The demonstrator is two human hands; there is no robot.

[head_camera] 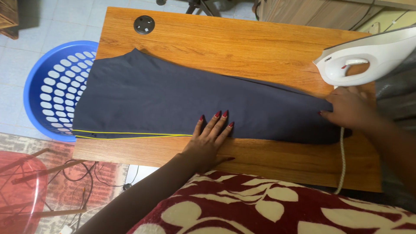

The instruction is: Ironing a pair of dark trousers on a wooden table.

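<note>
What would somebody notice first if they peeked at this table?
Probably the big dark navy garment with thin yellow stripes, spread across the wooden table. The left hand lies flat on its near edge and the right hand presses its right end. A white iron stands at the table's far right, and a blue laundry basket sits on the floor to the left.

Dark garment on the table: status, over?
Left hand flat on dark garment, fingers spread. Right hand pressing its narrow end. White iron parked at the table corner, cord trailing beside right hand.
</note>
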